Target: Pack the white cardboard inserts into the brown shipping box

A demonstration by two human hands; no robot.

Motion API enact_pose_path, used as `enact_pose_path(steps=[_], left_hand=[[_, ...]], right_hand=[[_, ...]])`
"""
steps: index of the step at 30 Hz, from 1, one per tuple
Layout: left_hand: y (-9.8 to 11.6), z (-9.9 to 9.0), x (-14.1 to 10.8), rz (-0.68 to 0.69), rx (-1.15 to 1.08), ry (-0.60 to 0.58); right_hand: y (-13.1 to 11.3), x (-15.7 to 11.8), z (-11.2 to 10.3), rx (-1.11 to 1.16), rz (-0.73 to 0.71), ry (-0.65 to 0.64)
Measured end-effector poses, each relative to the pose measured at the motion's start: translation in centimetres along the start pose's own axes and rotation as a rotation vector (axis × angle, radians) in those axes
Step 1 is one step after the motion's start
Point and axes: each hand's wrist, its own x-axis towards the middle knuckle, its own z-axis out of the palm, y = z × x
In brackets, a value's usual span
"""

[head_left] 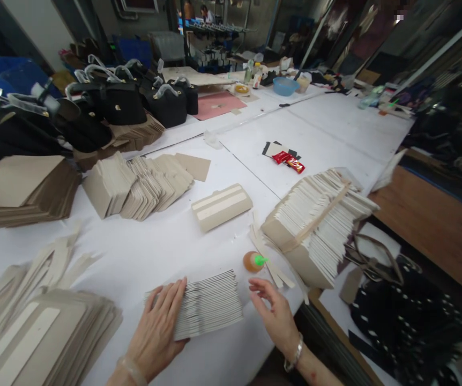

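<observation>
A row of thin grey-white pieces (210,304), packed edge to edge, lies near the front edge of the white table. My left hand (161,321) rests on its left end, fingers extended and the thumb along the near side. My right hand (271,311) is just right of the row, apart from it, its fingers bent loosely and nothing in them. Behind that hand stands a small amber bottle (252,261) with a green tip, beside pale strips (271,257). Farther back lies a curved beige panel (222,207) with lighter bands.
A banded bundle of beige panels (315,220) sits at the right. Beige stacks (54,332) (22,185) and fanned pieces (146,185) are at the left. Black handbags (114,102) stand behind them. Red packets (289,161) lie mid-table; dark spotted fabric (408,321) is lower right.
</observation>
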Motion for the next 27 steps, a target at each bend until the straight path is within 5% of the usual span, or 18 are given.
enact_pose_path(steps=[8, 14, 27], left_hand=[[-0.4, 0.3, 0.1, 0.053, 0.079, 0.038], [-0.5, 0.5, 0.3, 0.037, 0.097, 0.024], [-0.4, 0.8, -0.2, 0.028, 0.108, 0.001]], right_hand=[[1.8, -7.1, 1.1, -0.101, -0.168, -0.018], [1.5, -7.9, 1.9, -0.189, -0.3, 0.007], [1.7, -8.6, 3.0, -0.111, -0.24, 0.051]])
